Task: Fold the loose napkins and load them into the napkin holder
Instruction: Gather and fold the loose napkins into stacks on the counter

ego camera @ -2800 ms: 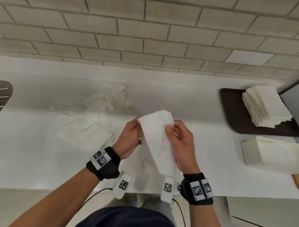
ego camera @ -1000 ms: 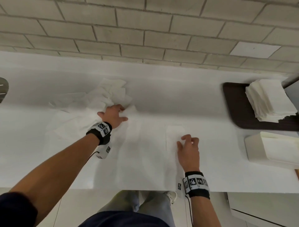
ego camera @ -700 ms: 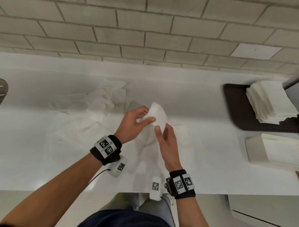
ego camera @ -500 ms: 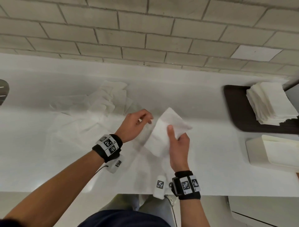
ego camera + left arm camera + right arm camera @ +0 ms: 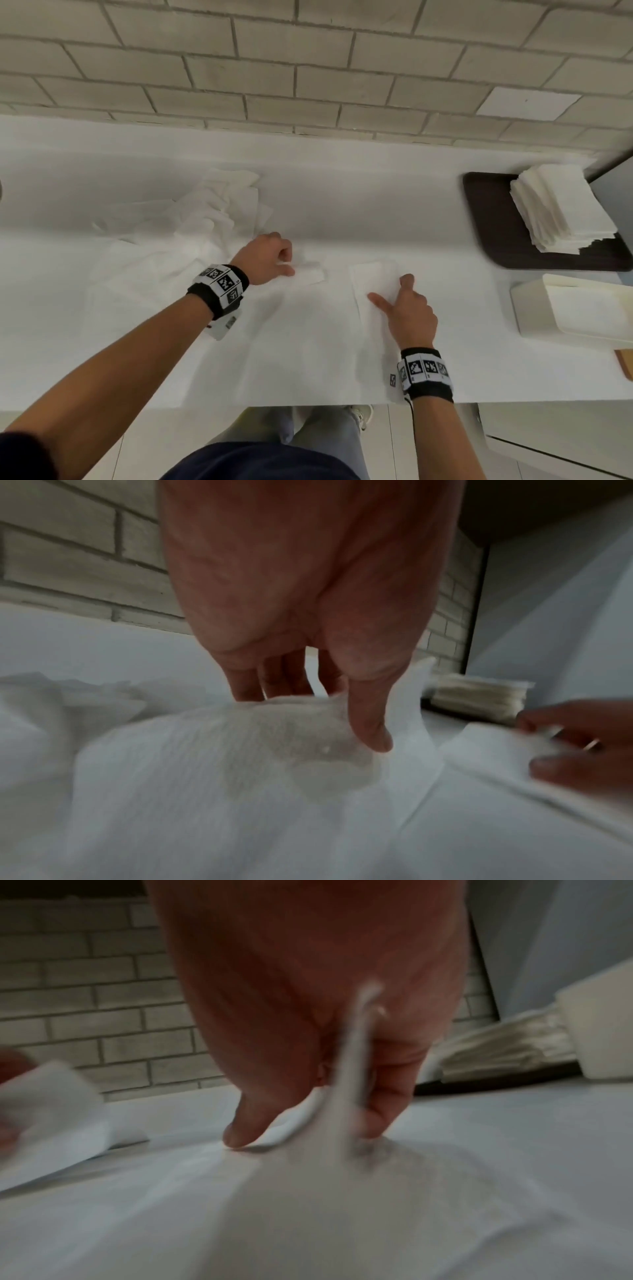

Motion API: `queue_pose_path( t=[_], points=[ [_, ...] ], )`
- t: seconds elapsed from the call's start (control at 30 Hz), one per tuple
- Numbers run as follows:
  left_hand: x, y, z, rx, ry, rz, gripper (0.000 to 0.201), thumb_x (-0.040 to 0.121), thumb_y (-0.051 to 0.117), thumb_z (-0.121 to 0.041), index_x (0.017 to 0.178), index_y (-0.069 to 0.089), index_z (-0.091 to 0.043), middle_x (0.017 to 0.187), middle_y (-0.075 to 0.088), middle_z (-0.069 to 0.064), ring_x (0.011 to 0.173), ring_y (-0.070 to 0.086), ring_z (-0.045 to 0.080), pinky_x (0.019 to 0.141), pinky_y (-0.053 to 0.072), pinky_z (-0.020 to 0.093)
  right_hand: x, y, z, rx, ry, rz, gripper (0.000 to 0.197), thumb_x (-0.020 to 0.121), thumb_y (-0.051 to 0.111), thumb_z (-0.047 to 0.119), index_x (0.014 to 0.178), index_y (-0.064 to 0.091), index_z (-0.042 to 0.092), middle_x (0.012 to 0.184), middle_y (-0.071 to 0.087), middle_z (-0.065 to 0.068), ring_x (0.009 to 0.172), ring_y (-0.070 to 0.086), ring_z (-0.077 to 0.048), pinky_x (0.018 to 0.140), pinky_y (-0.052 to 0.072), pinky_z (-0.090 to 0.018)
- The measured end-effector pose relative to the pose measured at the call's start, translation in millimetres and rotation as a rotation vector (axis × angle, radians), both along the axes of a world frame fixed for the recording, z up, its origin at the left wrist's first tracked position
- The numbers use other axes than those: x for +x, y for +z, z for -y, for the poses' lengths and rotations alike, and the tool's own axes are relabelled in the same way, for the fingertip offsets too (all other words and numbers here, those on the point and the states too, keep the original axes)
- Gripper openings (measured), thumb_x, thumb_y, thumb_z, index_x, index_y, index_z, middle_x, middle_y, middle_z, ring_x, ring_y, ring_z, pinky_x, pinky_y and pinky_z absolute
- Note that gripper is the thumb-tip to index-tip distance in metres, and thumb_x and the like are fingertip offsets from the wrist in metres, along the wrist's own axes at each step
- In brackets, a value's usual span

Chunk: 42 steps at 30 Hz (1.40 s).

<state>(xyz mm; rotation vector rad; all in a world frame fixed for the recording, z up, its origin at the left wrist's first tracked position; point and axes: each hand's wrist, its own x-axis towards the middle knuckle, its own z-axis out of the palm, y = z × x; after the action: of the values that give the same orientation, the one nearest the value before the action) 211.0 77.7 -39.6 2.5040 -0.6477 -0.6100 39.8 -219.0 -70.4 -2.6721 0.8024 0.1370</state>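
A heap of loose white napkins (image 5: 205, 219) lies left of centre on the white counter (image 5: 342, 359). My left hand (image 5: 287, 263) is at the heap's right edge, thumb and curled fingers pinching up a loose napkin (image 5: 240, 750). To the right, my right hand (image 5: 390, 289) is low on a folded napkin (image 5: 373, 277) that lies on the counter. Its thumb is spread on the sheet, and the blurred right wrist view shows a fold of the napkin (image 5: 342, 1191) rising between thumb and curled fingers. The white napkin holder (image 5: 527, 308) stands at the right edge.
A dark tray (image 5: 486, 219) at the back right carries a tall stack of napkins (image 5: 561, 205). A brick wall (image 5: 308, 68) runs behind the counter. The counter's front edge is just behind my wrists, with my legs and the floor below.
Half a second ago both hands held a napkin up near the middle. The right hand has since brought the folded napkin down onto the counter; the left has gone to the heap and pinched a loose napkin.
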Motion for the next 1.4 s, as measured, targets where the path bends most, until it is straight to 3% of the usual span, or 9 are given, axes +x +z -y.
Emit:
queue_pose_path(
  t=[0.13,0.27,0.4,0.6,0.73,0.9,1.07,1.27,1.4],
  points=[
    [-36.7,24.2,25.0,-0.412,0.095,-0.133,0.027,0.094,0.078,-0.043,0.105,0.063,-0.023,0.089,0.074,0.0,0.078,0.069,0.021,0.077,0.055,0.04,-10.9,26.4,-36.4,0.384,-0.042,0.546,0.052,0.099,0.071,0.054,0.135,0.046,0.026,0.122,0.065,0.001,0.111,0.064,-0.022,0.093,0.056,-0.049],
    [-77.6,45.1,56.1,-0.748,0.186,-0.359,0.028,0.102,0.069,-0.037,0.123,0.062,-0.019,0.103,0.081,0.01,0.096,0.077,0.042,0.087,0.063,0.058,-13.8,58.8,-90.8,1.063,-0.19,0.583,0.047,0.103,0.071,0.037,0.14,0.043,0.029,0.117,0.076,0.001,0.106,0.076,-0.015,0.084,0.062,-0.031],
    [-86.8,45.1,52.5,-0.777,0.219,-0.301,0.014,0.104,0.069,-0.022,0.116,0.063,-0.024,0.106,0.08,0.001,0.101,0.077,0.022,0.092,0.064,0.043,-17.1,38.4,-73.9,0.793,-0.269,0.606,0.018,0.105,0.07,0.039,0.117,0.064,0.027,0.105,0.077,0.001,0.096,0.075,-0.018,0.085,0.063,-0.049],
    [-56.0,21.2,-39.7,-0.226,0.049,0.059,0.013,0.1,0.07,-0.012,0.109,0.068,-0.021,0.108,0.073,-0.005,0.104,0.069,0.014,0.093,0.058,0.041,-17.4,10.8,8.2,0.292,-0.077,0.284,0.041,0.111,0.053,0.045,0.094,0.054,0.008,0.087,0.063,-0.01,0.09,0.063,-0.041,0.072,0.038,-0.041],
    [-29.0,15.2,-97.8,0.475,-0.206,0.176,0.067,0.086,0.083,-0.043,0.142,0.049,-0.03,0.138,0.051,-0.003,0.132,0.047,0.024,0.102,0.044,0.04,-14.0,-4.4,11.5,0.055,-0.052,-0.049,0.05,0.11,0.052,0.049,0.132,0.051,0.004,0.118,0.065,-0.026,0.109,0.065,-0.049,0.083,0.051,-0.051],
    [-17.7,10.7,-131.3,0.733,-0.335,0.15,0.07,0.081,0.087,-0.024,0.14,0.051,-0.035,0.144,0.041,-0.007,0.131,0.045,0.019,0.097,0.045,0.036,-13.9,3.3,-28.0,-0.183,-0.028,0.313,0.043,0.097,0.075,0.033,0.124,0.054,0.009,0.119,0.058,-0.02,0.103,0.058,-0.045,0.081,0.05,-0.053],
    [-16.7,-3.6,-138.0,0.452,-0.128,-0.013,0.027,0.09,0.082,-0.022,0.114,0.071,-0.027,0.121,0.061,-0.007,0.117,0.057,0.018,0.099,0.05,0.037,-1.9,14.5,-111.0,0.23,0.246,0.391,0.034,0.099,0.071,0.044,0.123,0.059,0.023,0.121,0.06,0.0,0.107,0.057,-0.023,0.089,0.049,-0.041],
    [-45.1,-9.0,-88.2,-0.198,0.104,-0.031,0.015,0.097,0.079,-0.029,0.105,0.069,-0.022,0.093,0.075,-0.005,0.09,0.069,0.017,0.078,0.045,0.029,25.5,3.3,-193.4,1.013,0.16,0.219,0.08,0.083,0.091,0.051,0.147,0.044,0.036,0.134,0.06,0.019,0.118,0.063,-0.001,0.093,0.054,-0.018],
    [-47.2,12.7,-71.3,-0.504,0.321,0.001,0.017,0.096,0.081,-0.033,0.101,0.066,-0.028,0.093,0.079,-0.008,0.085,0.073,0.007,0.077,0.054,0.024,46.2,3.2,-194.8,0.957,0.08,0.37,0.029,0.093,0.083,0.037,0.117,0.068,0.032,0.096,0.076,0.009,0.081,0.071,-0.009,0.078,0.059,-0.036]
  ],
)
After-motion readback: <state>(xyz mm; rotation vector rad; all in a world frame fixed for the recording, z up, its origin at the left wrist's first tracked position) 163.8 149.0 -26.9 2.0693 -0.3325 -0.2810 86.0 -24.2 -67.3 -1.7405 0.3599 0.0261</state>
